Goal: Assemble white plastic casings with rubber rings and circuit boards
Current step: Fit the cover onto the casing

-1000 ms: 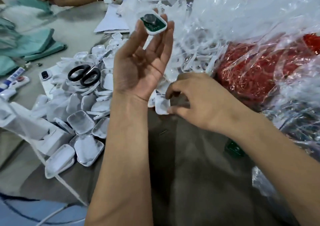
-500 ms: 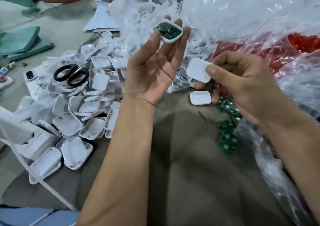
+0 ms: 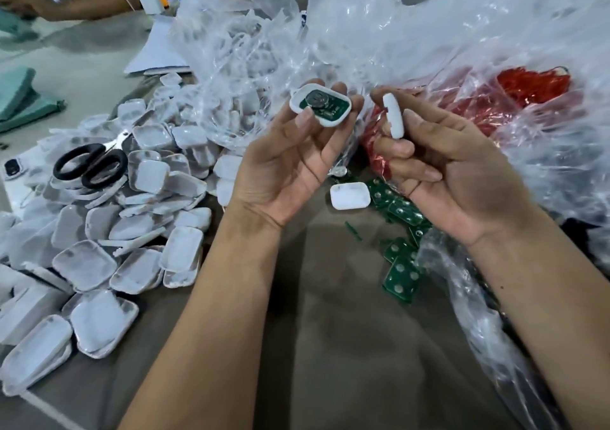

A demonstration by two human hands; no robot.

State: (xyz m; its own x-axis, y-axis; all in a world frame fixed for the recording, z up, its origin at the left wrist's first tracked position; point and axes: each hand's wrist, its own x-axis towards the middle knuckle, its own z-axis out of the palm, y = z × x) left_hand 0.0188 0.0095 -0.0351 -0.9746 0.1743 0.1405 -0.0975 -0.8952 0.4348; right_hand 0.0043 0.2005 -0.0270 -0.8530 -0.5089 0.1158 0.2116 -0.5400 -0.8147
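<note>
My left hand (image 3: 290,162) is raised, palm towards me, pinching a white casing half (image 3: 319,105) that has a green circuit board with a round coin cell seated in it. Just to its right, my right hand (image 3: 452,172) grips a second white casing piece (image 3: 393,116), seen edge-on between thumb and fingers. The two pieces are a short gap apart. One loose white casing (image 3: 350,196) lies on the brown cloth below the hands. Green circuit boards (image 3: 401,273) spill from a plastic bag beside it.
A big heap of white casing halves (image 3: 132,231) covers the left, with black-handled scissors (image 3: 90,165) on top. Crumpled clear plastic bags (image 3: 379,33) fill the back and right, one holding red parts (image 3: 531,86). Another person's arm (image 3: 76,7) rests at the far left.
My right hand picked a white casing piece off the cloth, lifted it and turned it edge-on near the left hand's casing. The left hand shifted right and lower with its board-filled casing.
</note>
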